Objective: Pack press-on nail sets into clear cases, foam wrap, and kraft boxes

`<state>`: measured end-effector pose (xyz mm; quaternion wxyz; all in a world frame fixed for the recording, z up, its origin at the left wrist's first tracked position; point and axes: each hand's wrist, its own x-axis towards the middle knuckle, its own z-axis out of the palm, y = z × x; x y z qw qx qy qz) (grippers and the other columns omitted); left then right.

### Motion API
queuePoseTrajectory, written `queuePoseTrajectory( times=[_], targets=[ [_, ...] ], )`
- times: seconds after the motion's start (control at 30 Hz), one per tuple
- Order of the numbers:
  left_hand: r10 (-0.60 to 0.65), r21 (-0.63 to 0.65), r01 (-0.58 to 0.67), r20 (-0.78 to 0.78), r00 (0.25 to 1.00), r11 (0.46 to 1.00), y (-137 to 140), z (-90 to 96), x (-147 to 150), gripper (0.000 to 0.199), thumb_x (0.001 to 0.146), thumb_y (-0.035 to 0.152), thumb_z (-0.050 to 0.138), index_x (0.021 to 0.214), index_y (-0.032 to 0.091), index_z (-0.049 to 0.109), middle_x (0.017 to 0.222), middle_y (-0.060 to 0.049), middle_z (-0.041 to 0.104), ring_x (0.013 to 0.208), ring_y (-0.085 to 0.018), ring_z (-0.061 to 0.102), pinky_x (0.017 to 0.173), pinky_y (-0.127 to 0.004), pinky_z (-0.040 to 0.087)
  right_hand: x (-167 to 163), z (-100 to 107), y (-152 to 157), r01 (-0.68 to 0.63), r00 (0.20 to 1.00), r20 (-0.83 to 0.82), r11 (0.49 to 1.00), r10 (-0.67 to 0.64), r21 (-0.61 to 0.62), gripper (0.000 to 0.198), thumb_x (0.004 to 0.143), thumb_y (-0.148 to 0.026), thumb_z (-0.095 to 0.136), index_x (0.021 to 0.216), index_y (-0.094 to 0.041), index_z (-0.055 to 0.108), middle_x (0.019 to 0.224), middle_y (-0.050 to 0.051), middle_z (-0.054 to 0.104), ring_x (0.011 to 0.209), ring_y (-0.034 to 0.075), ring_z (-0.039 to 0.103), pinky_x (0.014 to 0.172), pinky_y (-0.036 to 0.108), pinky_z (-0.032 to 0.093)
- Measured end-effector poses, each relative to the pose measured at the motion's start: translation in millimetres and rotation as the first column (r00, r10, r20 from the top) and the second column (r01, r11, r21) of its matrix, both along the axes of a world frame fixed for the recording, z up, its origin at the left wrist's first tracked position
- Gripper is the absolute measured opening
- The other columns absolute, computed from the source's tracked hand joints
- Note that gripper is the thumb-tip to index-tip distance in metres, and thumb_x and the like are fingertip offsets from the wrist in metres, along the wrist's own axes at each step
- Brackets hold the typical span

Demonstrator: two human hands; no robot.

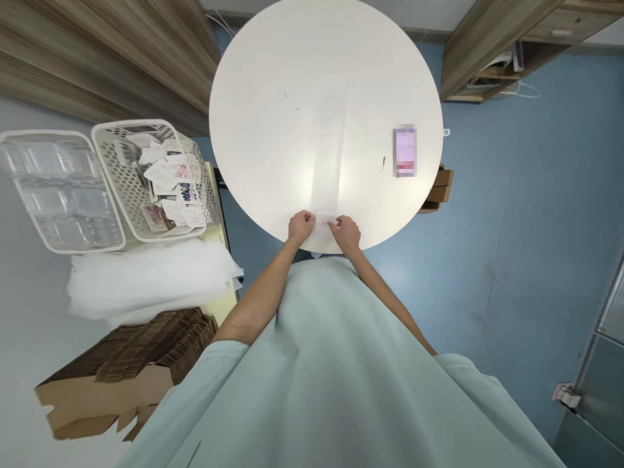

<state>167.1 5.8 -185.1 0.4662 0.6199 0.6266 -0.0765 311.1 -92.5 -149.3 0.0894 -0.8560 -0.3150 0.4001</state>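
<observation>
A long strip of translucent wrapping sheet [329, 149] lies on the round white table [263, 58], running away from me. Its near end looks folded over, perhaps around something small that I cannot make out. My left hand [301, 227] pinches the left edge of that folded end between closed fingers. At the right edge, my right hand [347, 233] grips it with thumb and fingers. Both hands rest close to the table's near rim.
A phone-like object [405, 151], blurred out, lies on the table's right side. To my left stand a white basket [110, 169] of small packets, a clear plastic tray [63, 195], a white wrap roll [151, 276] and folded cardboard boxes [121, 390]. Brown boxes [440, 185] show beyond the table's right rim.
</observation>
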Motion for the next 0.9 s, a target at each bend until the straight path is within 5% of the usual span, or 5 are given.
queuePoseTrajectory(
  times=[0.3, 0.47, 0.73, 0.83, 0.9],
  targets=[
    [-0.036, 0.042, 0.037, -0.026, 0.999, 0.998, -6, 3.7, -1, 0.023, 0.103, 0.036, 0.057, 0.100, 0.021, 0.073, 0.108, -0.012, 0.077, 0.103, -0.031, 0.070, 0.096, -0.044, 0.054, 1, -11, 5, 0.147, 0.985, -0.089, 0.988, -0.150, -0.041, 0.029, 0.099, -0.046, 0.069, 0.114, -0.022, 0.071, 0.124, 0.011, 0.077, 0.117, 0.030, 0.070, 0.096, 0.040, 0.054],
    [-0.074, 0.052, 0.076, -0.039, 0.996, 0.996, -5, 3.9, -4, 0.025, 0.105, 0.038, 0.052, 0.101, 0.022, 0.072, 0.111, -0.012, 0.076, 0.106, -0.031, 0.068, 0.097, -0.045, 0.053, -1, -10, 7, 0.243, 0.955, -0.160, 0.968, -0.250, -0.060, 0.028, 0.099, -0.046, 0.069, 0.114, -0.022, 0.069, 0.124, 0.010, 0.078, 0.105, 0.026, 0.076, 0.091, 0.038, 0.056],
    [-0.114, 0.120, 0.128, -0.122, 0.986, 0.984, -7, 4.9, 1, 0.022, 0.105, 0.036, 0.050, 0.105, 0.022, 0.067, 0.110, -0.014, 0.073, 0.108, -0.034, 0.067, 0.095, -0.050, 0.056, -3, -17, 5, 0.228, 0.957, -0.180, 0.973, -0.229, -0.027, 0.023, 0.101, -0.045, 0.067, 0.105, -0.023, 0.073, 0.116, 0.008, 0.080, 0.105, 0.025, 0.077, 0.089, 0.036, 0.058],
    [-0.194, 0.287, 0.206, -0.071, 0.978, 0.936, -12, 16.9, 0, 0.028, 0.106, 0.033, 0.049, 0.125, 0.019, 0.063, 0.128, -0.018, 0.069, 0.123, -0.035, 0.064, 0.103, -0.052, 0.055, 2, -16, 4, 0.247, 0.946, -0.206, 0.968, -0.248, -0.034, 0.025, 0.101, -0.045, 0.068, 0.109, -0.022, 0.074, 0.118, 0.008, 0.080, 0.102, 0.023, 0.078, 0.085, 0.032, 0.060],
    [-0.417, 0.405, 0.376, 0.015, 0.909, 0.833, -15, 26.7, -2, 0.037, 0.107, 0.034, 0.050, 0.138, 0.017, 0.059, 0.146, -0.021, 0.062, 0.139, -0.036, 0.057, 0.113, -0.052, 0.051, 7, -14, 4, 0.258, 0.937, -0.233, 0.965, -0.260, -0.039, 0.026, 0.102, -0.045, 0.069, 0.109, -0.020, 0.074, 0.119, 0.008, 0.080, 0.090, 0.021, 0.079, 0.081, 0.030, 0.061]
  ],
)
